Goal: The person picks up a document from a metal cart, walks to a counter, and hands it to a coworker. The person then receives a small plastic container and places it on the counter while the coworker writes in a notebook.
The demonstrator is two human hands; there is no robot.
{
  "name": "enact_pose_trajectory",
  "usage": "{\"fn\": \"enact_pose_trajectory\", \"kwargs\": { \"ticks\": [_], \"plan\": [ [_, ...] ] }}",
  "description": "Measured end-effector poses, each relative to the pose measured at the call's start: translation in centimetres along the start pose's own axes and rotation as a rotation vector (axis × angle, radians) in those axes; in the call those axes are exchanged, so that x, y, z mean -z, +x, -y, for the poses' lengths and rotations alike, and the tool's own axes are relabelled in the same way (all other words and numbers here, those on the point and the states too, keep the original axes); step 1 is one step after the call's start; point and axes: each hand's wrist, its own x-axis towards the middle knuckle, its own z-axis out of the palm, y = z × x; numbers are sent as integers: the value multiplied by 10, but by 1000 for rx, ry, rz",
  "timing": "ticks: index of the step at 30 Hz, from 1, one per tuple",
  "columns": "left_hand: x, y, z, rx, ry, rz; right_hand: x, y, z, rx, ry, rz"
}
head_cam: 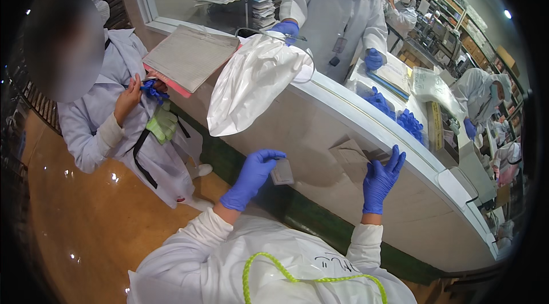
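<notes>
My left hand (248, 182), in a blue glove, pinches a small flat card (282, 172) by its upper edge, in front of the counter wall. The card looks pale and may be in a clear sleeve. My right hand (381, 186), also gloved in blue, holds nothing. Its fingers are raised and spread near the counter's white ledge (343, 109); whether they touch it I cannot tell. Brown paper pieces (349, 156) are on the counter wall left of this hand. A white plastic bag (253, 85) hangs over the ledge beyond both hands.
Behind the counter a person (334, 17) in a white coat has one gloved hand at the bag. At left another person (111, 102) handles blue gloves. A worn clipboard (193, 57) lies on the ledge. Crumpled blue gloves (409, 124) lie beyond the ledge at right.
</notes>
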Motion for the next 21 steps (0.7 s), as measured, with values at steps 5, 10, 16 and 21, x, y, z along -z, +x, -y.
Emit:
{"fn": "enact_pose_trajectory", "kwargs": {
  "ticks": [5,10,16,21],
  "plan": [
    [-1,-1,-2,-12,-2,2,4,0,1,-3,3,20],
    [-1,-3,-7,-32,9,-4,4,0,3,-8,10,1],
    [1,-3,-8,-8,10,18,6,-1,4,-12,13,2],
    [-1,-2,-9,3,11,31,9,-2,2,-25,2,23]
  ]
}}
